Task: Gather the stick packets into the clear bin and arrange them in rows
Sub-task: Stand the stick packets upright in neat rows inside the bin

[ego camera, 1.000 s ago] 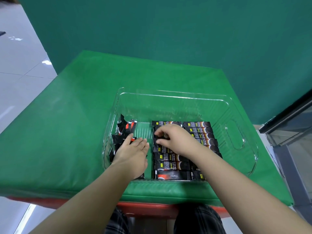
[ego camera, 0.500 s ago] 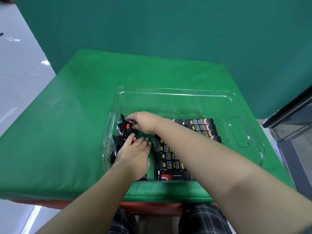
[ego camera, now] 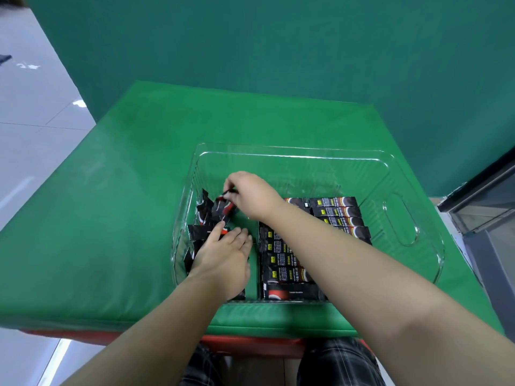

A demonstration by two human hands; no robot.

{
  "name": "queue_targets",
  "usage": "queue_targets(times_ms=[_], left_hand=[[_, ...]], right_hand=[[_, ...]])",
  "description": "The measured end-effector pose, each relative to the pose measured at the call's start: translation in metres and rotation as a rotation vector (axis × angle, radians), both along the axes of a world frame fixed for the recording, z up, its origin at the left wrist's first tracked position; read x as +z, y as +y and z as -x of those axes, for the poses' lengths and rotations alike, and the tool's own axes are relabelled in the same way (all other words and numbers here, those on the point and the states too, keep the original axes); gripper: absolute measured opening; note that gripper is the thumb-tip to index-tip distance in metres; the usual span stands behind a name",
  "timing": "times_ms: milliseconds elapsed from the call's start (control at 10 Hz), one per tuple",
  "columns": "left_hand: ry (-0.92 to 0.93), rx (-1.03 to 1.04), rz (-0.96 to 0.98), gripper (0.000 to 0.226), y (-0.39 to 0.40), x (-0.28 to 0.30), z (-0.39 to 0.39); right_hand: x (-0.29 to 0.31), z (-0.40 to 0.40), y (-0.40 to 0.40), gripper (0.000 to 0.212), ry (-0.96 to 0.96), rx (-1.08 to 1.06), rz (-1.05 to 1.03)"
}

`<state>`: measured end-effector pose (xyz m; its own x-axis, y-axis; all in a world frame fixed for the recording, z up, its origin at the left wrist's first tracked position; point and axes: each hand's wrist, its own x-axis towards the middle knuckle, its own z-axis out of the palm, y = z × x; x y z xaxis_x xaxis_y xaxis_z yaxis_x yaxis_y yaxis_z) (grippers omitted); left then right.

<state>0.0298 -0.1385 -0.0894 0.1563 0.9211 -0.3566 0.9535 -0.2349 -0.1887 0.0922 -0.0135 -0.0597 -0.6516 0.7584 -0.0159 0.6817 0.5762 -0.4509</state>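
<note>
A clear plastic bin [ego camera: 292, 154] stands on the green table. Black stick packets lie in two neat rows [ego camera: 338, 211] in its right half, partly hidden by my right forearm. Loose, jumbled black packets [ego camera: 204, 210] sit in the left part of the bin. My right hand [ego camera: 250, 195] reaches across to that pile and pinches one black-and-red packet [ego camera: 224, 208] at its top end. My left hand [ego camera: 224, 256] lies flat with straight fingers on the loose packets near the front left of the bin.
The green padded table [ego camera: 125, 218] extends left of and behind the bin. A green wall stands behind it. A dark cabinet [ego camera: 485, 196] is at the right edge, and grey tiled floor [ego camera: 33, 112] lies to the left.
My right hand left the middle row, crossed to the loose pile on the left and took hold of one packet. My left hand stayed on the loose packets.
</note>
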Motion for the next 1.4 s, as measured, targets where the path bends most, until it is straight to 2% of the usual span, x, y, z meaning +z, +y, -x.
queue_targets(times_ms=[100,300,400,600,700,800,1000,1100,1200,1400], left_hand=[[0.008,-0.002,0.003,0.058,0.000,0.002,-0.001],[0.021,-0.004,0.019,0.058,0.000,0.002,0.000],[0.024,-0.003,0.024,0.058,0.000,0.003,-0.001],[0.027,0.005,0.032,0.058,-0.002,0.005,-0.001],[0.032,0.006,0.032,0.058,-0.001,0.006,-0.002],[0.034,0.013,0.033,0.058,-0.001,0.006,-0.003],[0.018,0.020,0.030,0.059,0.000,0.006,-0.003],[0.023,0.020,0.034,0.059,0.000,0.006,-0.003],[0.028,0.018,0.038,0.059,0.000,0.005,-0.003],[0.033,0.010,0.038,0.059,0.000,0.004,-0.001]], right_hand=[[0.011,-0.022,-0.009,0.009,0.090,-0.056,-0.045],[0.023,-0.072,-0.028,0.009,0.388,-0.293,0.044],[0.027,-0.095,-0.041,0.013,0.401,-0.324,0.041],[0.031,-0.123,-0.075,0.011,0.221,-0.153,0.070],[0.029,-0.127,-0.087,0.015,0.013,-0.059,0.052],[0.022,-0.127,-0.091,0.031,-0.157,0.062,0.098],[0.009,-0.122,-0.093,0.051,-0.240,0.182,0.209],[0.010,-0.121,-0.095,0.064,-0.172,0.160,0.279],[0.014,-0.126,-0.092,0.058,-0.117,0.110,0.255],[0.011,-0.150,-0.094,0.026,-0.153,-0.014,0.130]])
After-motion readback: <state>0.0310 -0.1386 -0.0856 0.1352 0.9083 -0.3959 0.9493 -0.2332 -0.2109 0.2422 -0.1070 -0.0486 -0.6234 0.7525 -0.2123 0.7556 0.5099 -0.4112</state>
